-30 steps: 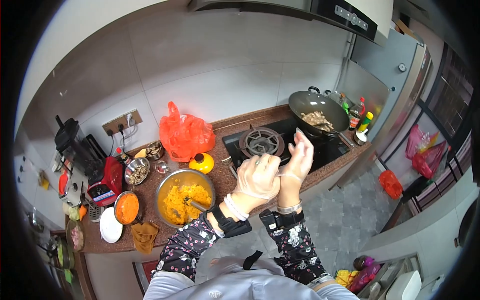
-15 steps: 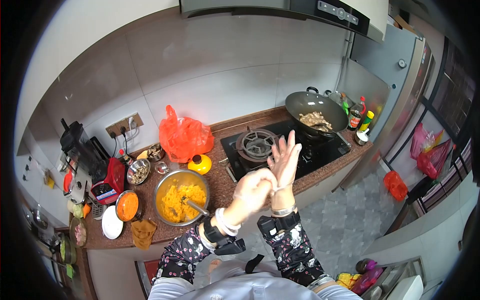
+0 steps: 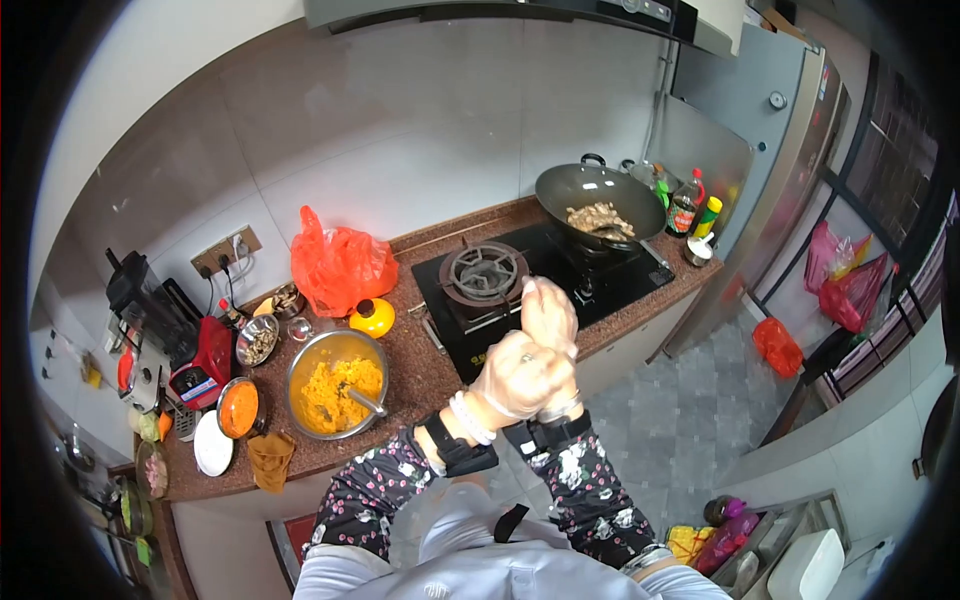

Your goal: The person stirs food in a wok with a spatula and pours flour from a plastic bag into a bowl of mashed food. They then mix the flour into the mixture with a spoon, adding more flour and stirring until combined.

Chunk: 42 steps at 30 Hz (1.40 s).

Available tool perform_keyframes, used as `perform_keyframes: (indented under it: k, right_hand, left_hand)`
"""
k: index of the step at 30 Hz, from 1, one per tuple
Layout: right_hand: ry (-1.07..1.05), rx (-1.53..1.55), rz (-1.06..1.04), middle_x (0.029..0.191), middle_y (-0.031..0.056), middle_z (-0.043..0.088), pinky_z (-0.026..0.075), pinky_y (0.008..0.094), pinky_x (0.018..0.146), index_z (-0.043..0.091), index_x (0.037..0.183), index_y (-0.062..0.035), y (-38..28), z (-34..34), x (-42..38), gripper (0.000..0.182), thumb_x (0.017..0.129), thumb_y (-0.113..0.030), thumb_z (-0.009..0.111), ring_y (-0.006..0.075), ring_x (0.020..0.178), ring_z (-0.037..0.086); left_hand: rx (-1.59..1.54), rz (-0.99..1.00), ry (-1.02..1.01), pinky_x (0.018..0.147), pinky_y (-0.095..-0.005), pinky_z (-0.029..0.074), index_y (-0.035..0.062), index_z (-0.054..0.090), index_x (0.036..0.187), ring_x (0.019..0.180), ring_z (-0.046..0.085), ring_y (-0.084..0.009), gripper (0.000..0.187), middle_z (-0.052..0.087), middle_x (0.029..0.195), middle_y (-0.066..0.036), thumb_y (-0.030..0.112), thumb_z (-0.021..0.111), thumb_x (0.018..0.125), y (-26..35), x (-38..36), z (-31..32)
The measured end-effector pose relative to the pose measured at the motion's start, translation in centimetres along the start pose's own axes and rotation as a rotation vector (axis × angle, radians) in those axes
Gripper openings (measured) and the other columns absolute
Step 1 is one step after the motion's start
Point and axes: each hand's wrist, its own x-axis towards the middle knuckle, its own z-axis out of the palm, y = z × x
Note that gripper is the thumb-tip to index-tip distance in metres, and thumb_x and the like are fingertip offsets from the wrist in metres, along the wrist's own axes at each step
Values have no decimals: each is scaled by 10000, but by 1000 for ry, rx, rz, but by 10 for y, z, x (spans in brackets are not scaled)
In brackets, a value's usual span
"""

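Observation:
Both my hands are raised in front of the stove edge, in what looks like thin clear plastic gloves. My left hand [image 3: 518, 376], with a white bracelet at its wrist, is closed around the lower part and wrist of my right hand, at the glove cuff. My right hand [image 3: 551, 318] points up and away with its fingers drawn together; I see nothing held in it. Behind them is the black gas stove [image 3: 455, 325]. To the left stands a steel bowl [image 3: 300, 415] of orange-yellow mash [image 3: 335, 388], with a metal-handled utensil [image 3: 365, 402] in it.
A black wok [image 3: 570, 190] with cooked pieces sits on the right burner, beside bottles [image 3: 685, 203]. Along the counter are a red plastic bag [image 3: 340, 265], a yellow-lidded container [image 3: 372, 318], a bowl of orange food [image 3: 239, 408], a white plate [image 3: 213, 445], a brown cloth [image 3: 270, 460] and a blender [image 3: 205, 365].
My right hand's spread fingers have come together and lowered. My left hand has shifted from a pinch at the right wrist to a wrapped grip. The view has turned slightly right.

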Motion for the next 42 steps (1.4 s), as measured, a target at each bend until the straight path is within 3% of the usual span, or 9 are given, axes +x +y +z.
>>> perform_keyframes:
  k: [4, 6, 10, 16, 19, 24, 30, 32, 42]
  right_hand:
    - [258, 1370, 965, 1406, 204, 445, 322, 430, 1097, 443, 1370, 10, 10, -33, 23, 675, 967, -529, 395, 325, 1326, 398]
    - [461, 2133, 753, 1442, 236, 393, 233, 440, 1163, 413, 1382, 39, 26, -41, 26, 749, 951, -572, 384, 327, 1390, 305]
    - [668, 2442, 533, 1452, 236, 380, 217, 436, 1185, 422, 1368, 53, 32, -63, 43, 686, 950, -491, 448, 329, 1401, 291]
    - [749, 2507, 361, 1456, 244, 380, 245, 460, 1168, 405, 1395, 20, 94, -76, 57, 646, 956, -450, 458, 347, 1390, 318]
    - [337, 1744, 583, 1412, 224, 437, 327, 491, 1106, 327, 1449, -41, 143, -90, 68, 631, 987, -468, 377, 380, 1329, 397]
    - [-237, -520, 459, 1203, 227, 580, 471, 428, 944, 492, 1231, 1, 279, -54, 63, 563, 795, -257, 737, 362, 1101, 585]
    - [-762, -450, 766, 1025, 252, 659, 511, 456, 847, 622, 1082, -23, 369, 1, 83, 445, 780, -330, 736, 399, 977, 638]
    - [-615, -416, 657, 877, 232, 677, 524, 466, 787, 698, 870, -21, 383, 8, 98, 441, 852, -456, 628, 385, 872, 660]
    - [-1281, -705, -220, 829, 65, 713, 546, 354, 711, 736, 888, -131, 379, -46, 267, 142, 779, -195, 671, 264, 830, 690]
  left_hand:
    - [-199, 181, -237, 532, -322, 438, 97, 556, 793, 595, 535, -214, 198, 528, 663, -14, 17, 684, 665, -10, -2, 6]
    - [-244, 116, -113, 539, -327, 443, 95, 556, 841, 618, 541, -231, 221, 532, 673, -27, 34, 695, 681, -22, -5, 23]
    - [-186, -364, -155, 679, -399, 466, 60, 531, 1011, 625, 566, -285, 349, 582, 696, -66, 155, 717, 732, -13, 10, 43]
    - [-398, -42, -346, 659, -388, 438, 85, 556, 801, 650, 553, -309, 58, 528, 661, -95, 97, 611, 813, -34, 17, 116]
    - [-536, -78, -448, 672, -394, 437, 102, 556, 812, 656, 553, -300, 55, 539, 675, -78, 131, 590, 844, -51, 18, 137]
    - [-481, -348, -475, 679, -379, 432, 106, 602, 824, 651, 568, -284, 144, 562, 658, -81, 227, 571, 895, -103, -15, 144]
    - [-357, -644, -566, 641, -387, 445, 94, 634, 790, 633, 592, -291, 147, 606, 666, -90, 208, 608, 879, -128, -66, 128]
    - [-325, -725, -527, 641, -395, 454, 88, 644, 795, 648, 603, -295, 145, 631, 697, -92, 204, 610, 876, -126, -76, 122]
    - [-200, -920, -395, 643, -389, 463, 78, 625, 787, 650, 609, -290, 67, 641, 714, -79, 134, 644, 817, -125, -93, 122]
